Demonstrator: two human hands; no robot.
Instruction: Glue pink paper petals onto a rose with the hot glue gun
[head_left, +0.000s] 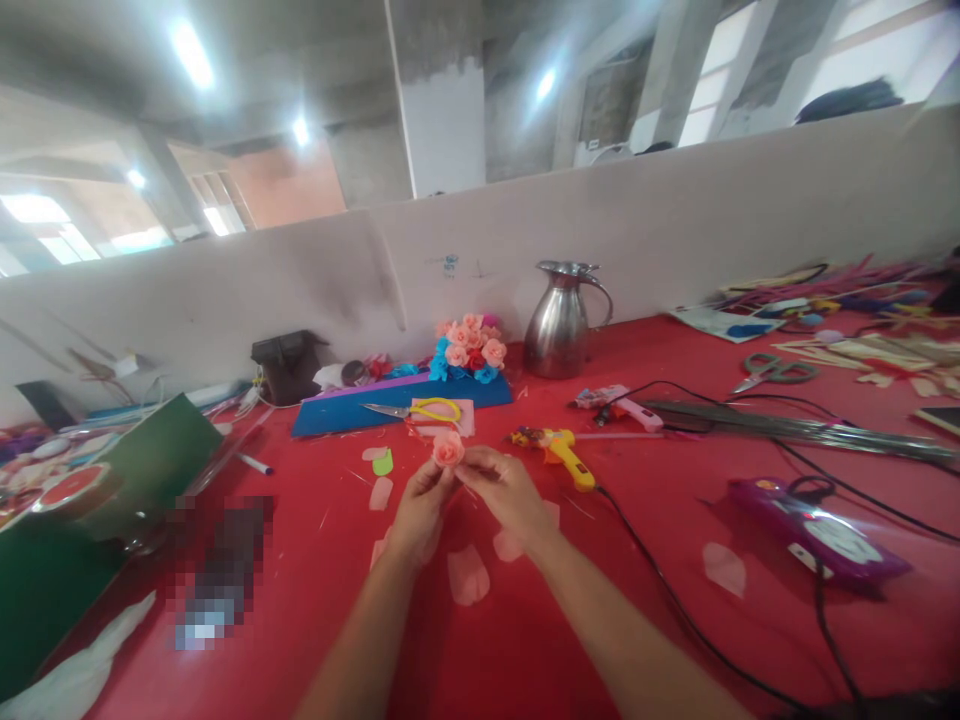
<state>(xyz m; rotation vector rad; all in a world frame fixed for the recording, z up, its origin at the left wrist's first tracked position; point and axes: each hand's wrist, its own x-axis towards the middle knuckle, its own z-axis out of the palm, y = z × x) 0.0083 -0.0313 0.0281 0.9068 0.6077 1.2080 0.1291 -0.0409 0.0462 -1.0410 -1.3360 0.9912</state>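
A pink artificial rose [448, 450] is held upright between both hands over the red table. My left hand [422, 503] pinches it from the left, low on the bloom. From the right, the fingers of my right hand [510, 490] are closed on its side and base. Loose pink petals [468, 575] lie below and around the hands, with a green piece [383, 461] to the left. Just beyond are yellow-handled scissors [431, 409] on a pink sheet. A yellow glue gun [564, 452] lies right of the hands.
Finished pink, red and blue flowers [472, 348] stand at the back beside a steel jug [557, 325]. A pink glue gun [630, 410], thin rods [802, 430], a purple power strip [817, 530] and black cords [667, 590] occupy the right. Green boards [161, 465] lean at left.
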